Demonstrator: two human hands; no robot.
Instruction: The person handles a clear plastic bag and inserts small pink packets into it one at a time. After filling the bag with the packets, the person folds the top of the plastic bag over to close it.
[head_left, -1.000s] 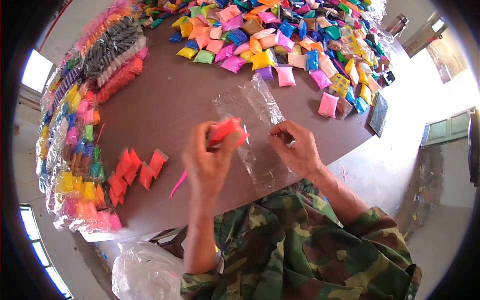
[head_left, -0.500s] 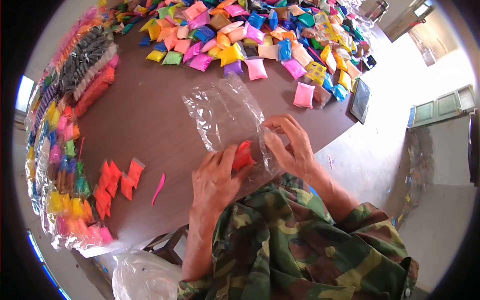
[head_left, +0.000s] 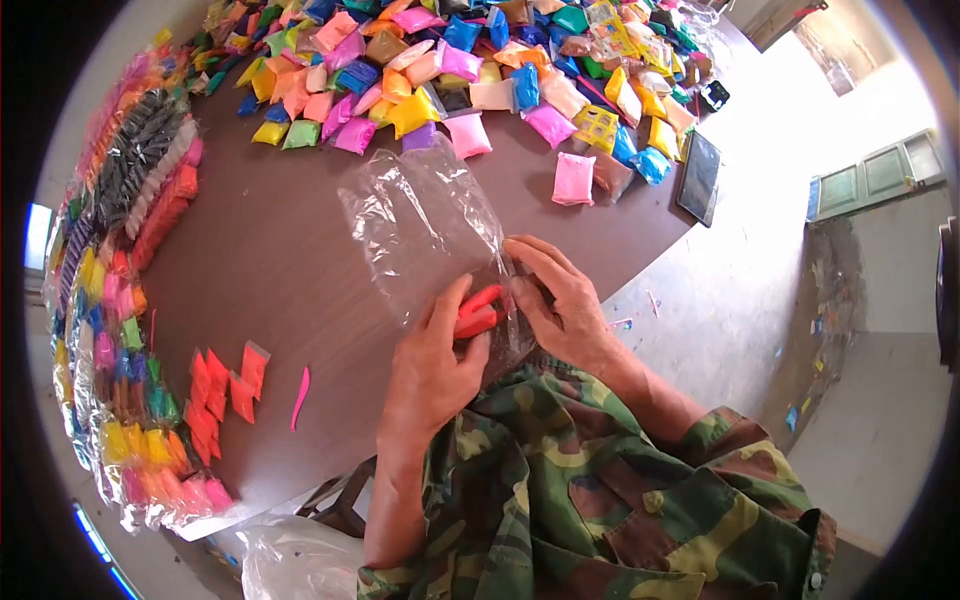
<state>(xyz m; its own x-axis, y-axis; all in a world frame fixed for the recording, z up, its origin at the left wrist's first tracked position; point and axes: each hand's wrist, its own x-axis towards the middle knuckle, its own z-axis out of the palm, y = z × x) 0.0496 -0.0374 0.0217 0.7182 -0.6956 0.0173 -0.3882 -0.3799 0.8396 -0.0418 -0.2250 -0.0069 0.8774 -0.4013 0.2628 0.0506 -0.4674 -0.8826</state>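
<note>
A large clear plastic bag (head_left: 420,225) lies flat on the brown table, its near right end between my hands. My left hand (head_left: 428,365) is closed around small red packets (head_left: 478,318), thumb below and fingers above, right at the bag's near end. Two red pieces show between thumb and fingers. On the other side, my right hand (head_left: 562,305) pinches the bag's right edge between thumb and fingers. Left of my left hand lie a pink plastic stick (head_left: 300,398) and several more red packets (head_left: 205,395).
Colourful soft packets (head_left: 410,112) are heaped along the table's far side. Rows of bagged packets (head_left: 125,320) line the left edge. A black tablet or phone (head_left: 700,180) lies at the right edge. A white plastic bag (head_left: 300,555) sits below the table's front.
The view has shifted, so the table things appear further left. The red packets in my left hand show more fully and sit closer to the bag edge under my right hand.
</note>
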